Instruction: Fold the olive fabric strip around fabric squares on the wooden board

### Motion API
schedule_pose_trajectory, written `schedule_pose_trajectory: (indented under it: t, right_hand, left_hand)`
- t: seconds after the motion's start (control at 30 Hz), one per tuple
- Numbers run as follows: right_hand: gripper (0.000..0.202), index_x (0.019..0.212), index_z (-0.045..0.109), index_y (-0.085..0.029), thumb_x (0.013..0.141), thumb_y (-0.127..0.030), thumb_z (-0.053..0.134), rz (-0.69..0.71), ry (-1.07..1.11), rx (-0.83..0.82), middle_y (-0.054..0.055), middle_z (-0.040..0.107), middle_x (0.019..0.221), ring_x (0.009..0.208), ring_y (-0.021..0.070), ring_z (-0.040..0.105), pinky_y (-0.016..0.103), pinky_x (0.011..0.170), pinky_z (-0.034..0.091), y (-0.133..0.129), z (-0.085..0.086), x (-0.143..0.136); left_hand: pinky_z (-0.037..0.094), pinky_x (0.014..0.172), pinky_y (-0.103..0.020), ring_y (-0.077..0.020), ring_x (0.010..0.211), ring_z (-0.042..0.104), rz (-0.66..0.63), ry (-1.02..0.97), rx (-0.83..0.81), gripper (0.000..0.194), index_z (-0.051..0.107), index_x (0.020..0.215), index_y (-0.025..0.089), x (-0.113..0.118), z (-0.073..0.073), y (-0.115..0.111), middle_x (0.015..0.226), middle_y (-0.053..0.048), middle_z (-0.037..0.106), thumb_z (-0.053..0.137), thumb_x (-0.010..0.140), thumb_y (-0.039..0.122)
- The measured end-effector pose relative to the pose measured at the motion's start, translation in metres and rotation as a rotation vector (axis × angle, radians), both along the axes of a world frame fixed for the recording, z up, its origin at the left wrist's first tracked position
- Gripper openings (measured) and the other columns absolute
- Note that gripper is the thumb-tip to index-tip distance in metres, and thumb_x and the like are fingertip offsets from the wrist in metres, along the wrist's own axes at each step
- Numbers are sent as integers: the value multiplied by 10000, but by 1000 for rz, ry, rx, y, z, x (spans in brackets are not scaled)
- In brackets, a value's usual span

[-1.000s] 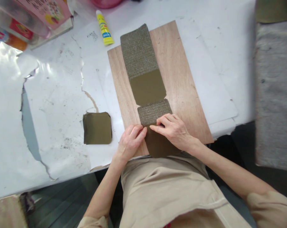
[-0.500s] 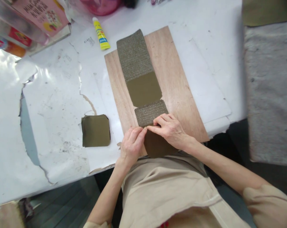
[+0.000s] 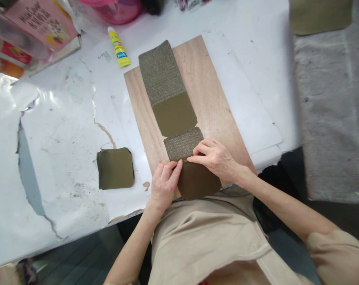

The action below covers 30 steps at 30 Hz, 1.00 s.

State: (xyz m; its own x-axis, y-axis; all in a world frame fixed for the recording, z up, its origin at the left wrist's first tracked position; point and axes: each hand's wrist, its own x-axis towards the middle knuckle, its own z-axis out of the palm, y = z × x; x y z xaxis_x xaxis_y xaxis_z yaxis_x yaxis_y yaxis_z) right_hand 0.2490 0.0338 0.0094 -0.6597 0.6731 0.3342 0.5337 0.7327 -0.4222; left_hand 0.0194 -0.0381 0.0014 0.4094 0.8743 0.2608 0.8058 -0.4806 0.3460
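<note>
An olive-brown piece (image 3: 199,182) with rounded corners lies at the near edge of a wooden board (image 3: 209,75). My left hand (image 3: 165,182) pinches the left part of its far edge. My right hand (image 3: 216,158) pinches the same edge a little further right, the fingertips of both hands close together. Just beyond the hands shows a textured grey-green strip (image 3: 183,143). Further up the board lies a longer textured piece (image 3: 161,73) with a smooth olive piece (image 3: 175,114) at its near end.
A stack of olive pieces (image 3: 116,168) sits left of the board. A yellow tube (image 3: 119,47), a pink box (image 3: 39,23) and a pink container (image 3: 116,10) are at the back. At the right is a grey cloth-like surface (image 3: 333,114).
The view has shifted slightly. My right fingertips have moved a little to the right, away from my left fingertips, along the edge of the piece.
</note>
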Motion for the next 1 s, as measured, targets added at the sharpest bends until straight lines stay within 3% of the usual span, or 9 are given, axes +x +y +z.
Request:
schedule_pose_trajectory:
  t: [0.33, 0.53, 0.7, 1.0]
  right_hand:
    - [227, 1035, 723, -253, 953, -178, 525, -22, -23, 7, 39, 631, 897, 919, 177, 502, 324, 802, 391, -5, 2, -1]
    - [221, 1061, 716, -259, 961, -200, 527, -43, 10, -36, 29, 641, 897, 913, 166, 506, 314, 820, 401, -2, 2, 16]
    - [229, 1057, 719, -254, 965, -196, 518, -48, 2, -66, 35, 638, 919, 902, 158, 503, 294, 806, 420, 0, 1, 30]
    - [249, 1089, 716, -250, 969, -192, 505, -51, -10, -82, 48, 624, 926, 899, 160, 511, 293, 791, 439, -2, 3, 31]
  left_hand:
    - [475, 920, -417, -263, 1112, 549, -26, 203, 49, 482, 474, 1410, 226, 4, 11, 2, 1128, -125, 619, 505, 941, 120]
    - [460, 909, -407, -267, 1078, 568, -99, 306, 0, 468, 462, 1408, 160, 9, 17, 5, 1133, -135, 633, 482, 944, 108]
    - [462, 900, -406, -260, 1070, 570, -116, 321, -13, 486, 437, 1432, 194, 8, 18, 8, 1116, -131, 626, 467, 952, 130]
    - [450, 914, -421, -272, 1114, 548, -149, 419, -21, 504, 408, 1446, 182, 11, 24, 9, 1152, -138, 610, 439, 947, 118]
